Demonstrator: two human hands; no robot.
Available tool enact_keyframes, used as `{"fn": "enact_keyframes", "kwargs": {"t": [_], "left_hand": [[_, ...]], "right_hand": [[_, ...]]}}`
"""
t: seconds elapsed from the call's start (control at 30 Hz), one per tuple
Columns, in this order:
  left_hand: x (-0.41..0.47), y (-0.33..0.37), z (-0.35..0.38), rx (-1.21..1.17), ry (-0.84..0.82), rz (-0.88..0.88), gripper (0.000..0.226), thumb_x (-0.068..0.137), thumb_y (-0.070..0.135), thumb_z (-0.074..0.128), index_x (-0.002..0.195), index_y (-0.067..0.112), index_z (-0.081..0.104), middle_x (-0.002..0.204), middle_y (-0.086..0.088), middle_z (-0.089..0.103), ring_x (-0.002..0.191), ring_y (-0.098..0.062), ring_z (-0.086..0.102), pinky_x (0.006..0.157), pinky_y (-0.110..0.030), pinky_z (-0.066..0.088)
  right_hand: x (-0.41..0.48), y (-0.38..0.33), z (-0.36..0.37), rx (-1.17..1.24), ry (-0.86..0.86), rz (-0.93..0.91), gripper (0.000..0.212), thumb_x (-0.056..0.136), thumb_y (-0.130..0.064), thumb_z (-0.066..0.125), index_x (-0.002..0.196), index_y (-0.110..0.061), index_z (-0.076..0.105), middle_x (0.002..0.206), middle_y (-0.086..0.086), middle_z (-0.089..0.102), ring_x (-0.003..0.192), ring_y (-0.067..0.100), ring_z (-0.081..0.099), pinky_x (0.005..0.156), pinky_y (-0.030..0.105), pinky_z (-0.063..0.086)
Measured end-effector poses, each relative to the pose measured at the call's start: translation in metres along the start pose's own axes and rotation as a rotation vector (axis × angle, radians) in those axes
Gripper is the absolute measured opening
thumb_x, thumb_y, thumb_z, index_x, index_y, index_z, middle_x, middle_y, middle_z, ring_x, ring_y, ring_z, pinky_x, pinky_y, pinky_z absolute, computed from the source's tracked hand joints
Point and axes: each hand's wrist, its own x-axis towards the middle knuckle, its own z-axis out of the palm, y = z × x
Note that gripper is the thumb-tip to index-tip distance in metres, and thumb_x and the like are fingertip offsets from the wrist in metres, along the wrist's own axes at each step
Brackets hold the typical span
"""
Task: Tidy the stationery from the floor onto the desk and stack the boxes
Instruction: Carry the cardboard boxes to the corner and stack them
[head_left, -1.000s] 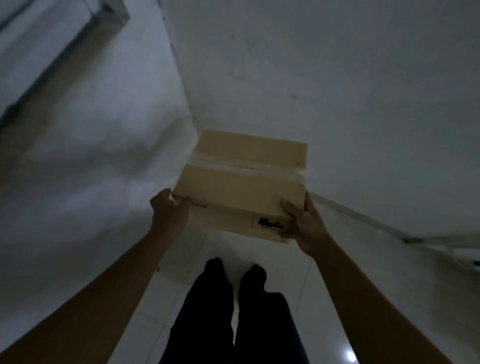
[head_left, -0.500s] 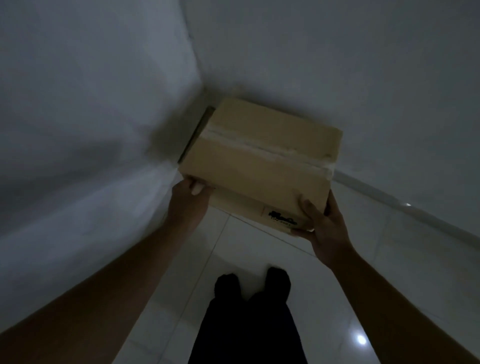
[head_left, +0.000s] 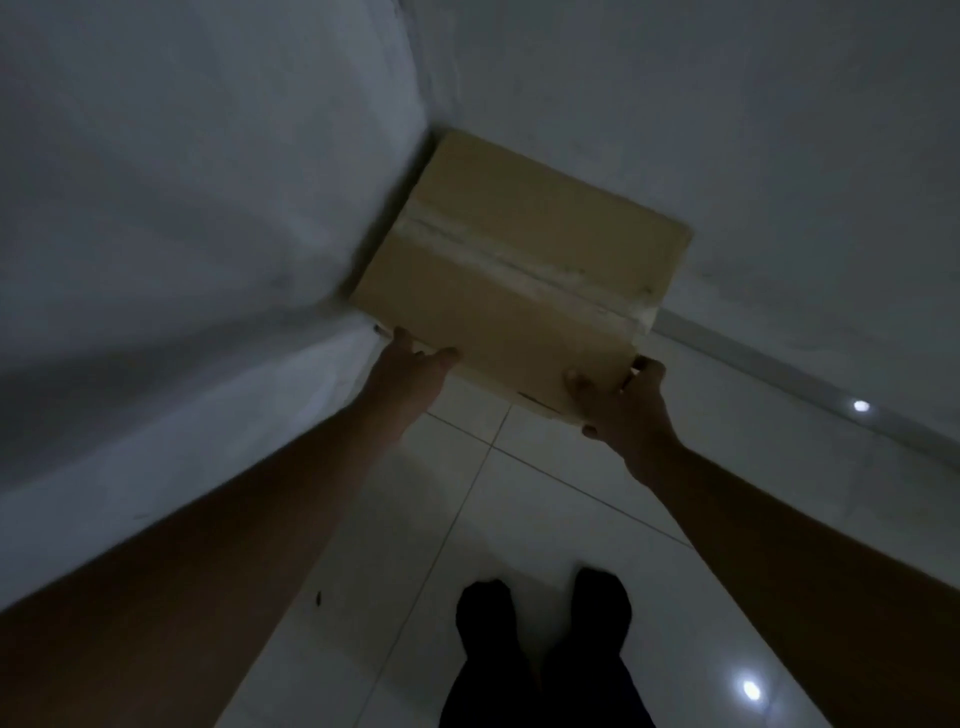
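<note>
A brown cardboard box (head_left: 519, 270) with a taped seam across its top sits tight in the corner where two white walls meet. My left hand (head_left: 413, 369) holds its near left corner, thumb on the top face. At the near right corner, my right hand (head_left: 621, 400) grips with the thumb on top and the fingers round the side. What is beneath the box is hidden. No stationery or desk is in view.
White walls (head_left: 208, 208) close in on the left and behind the box. The glossy white tiled floor (head_left: 519, 519) reflects ceiling lights. My dark-trousered legs (head_left: 545, 649) stand on the tiles below the box. The room is dim.
Both hands have carried the box away from me and to the left, into the wall corner. The printed label on its near side no longer shows.
</note>
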Motion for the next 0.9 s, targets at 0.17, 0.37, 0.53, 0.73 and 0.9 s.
{"fn": "enact_keyframes", "kwargs": {"t": [0.17,0.37,0.53,0.73,0.9], "left_hand": [[0.002,-0.001,-0.009,0.006,0.027,-0.01,0.078,0.089,0.04,0.06,0.152,0.018,0.019,0.156,-0.001,0.028,0.13,-0.027,0.047,0.108,-0.037,0.038],[-0.027,0.005,-0.004,0.092,-0.026,0.059,0.066,0.092,0.038,0.056,0.149,0.019,0.029,0.155,-0.003,0.032,0.139,-0.021,0.035,0.096,-0.027,0.03],[-0.07,0.022,-0.006,0.161,-0.053,0.187,0.053,0.091,0.036,0.058,0.14,0.022,0.044,0.147,0.001,0.045,0.131,-0.016,0.045,0.097,-0.027,0.036],[-0.151,0.055,-0.018,0.253,-0.047,0.349,0.034,0.094,0.032,0.055,0.126,0.024,0.054,0.134,0.003,0.054,0.115,-0.009,0.049,0.092,-0.028,0.042],[-0.226,0.083,-0.032,0.312,-0.067,0.426,0.034,0.094,0.03,0.054,0.127,0.02,0.055,0.134,0.0,0.055,0.123,-0.015,0.05,0.094,-0.028,0.039]], "right_hand": [[0.006,-0.009,0.011,-0.088,-0.056,-0.038,0.065,0.08,-0.036,0.074,0.125,-0.019,0.031,0.119,0.002,0.047,0.084,0.017,0.056,0.068,0.043,0.059],[-0.001,-0.023,-0.025,-0.298,-0.138,0.081,0.075,0.085,-0.042,0.067,0.146,-0.023,0.027,0.133,0.01,0.046,0.111,0.028,0.054,0.095,0.046,0.051],[-0.034,-0.049,-0.047,-0.29,-0.06,0.01,0.061,0.086,-0.035,0.067,0.136,-0.014,0.037,0.121,0.01,0.057,0.096,0.027,0.062,0.085,0.038,0.053],[-0.112,-0.087,-0.09,-0.241,-0.013,-0.054,0.044,0.087,-0.034,0.065,0.123,-0.014,0.051,0.107,0.006,0.055,0.096,0.026,0.06,0.091,0.044,0.053],[-0.197,-0.114,-0.135,-0.177,0.021,-0.085,0.036,0.087,-0.031,0.066,0.116,-0.013,0.054,0.103,0.002,0.058,0.086,0.019,0.056,0.079,0.035,0.049]]}}
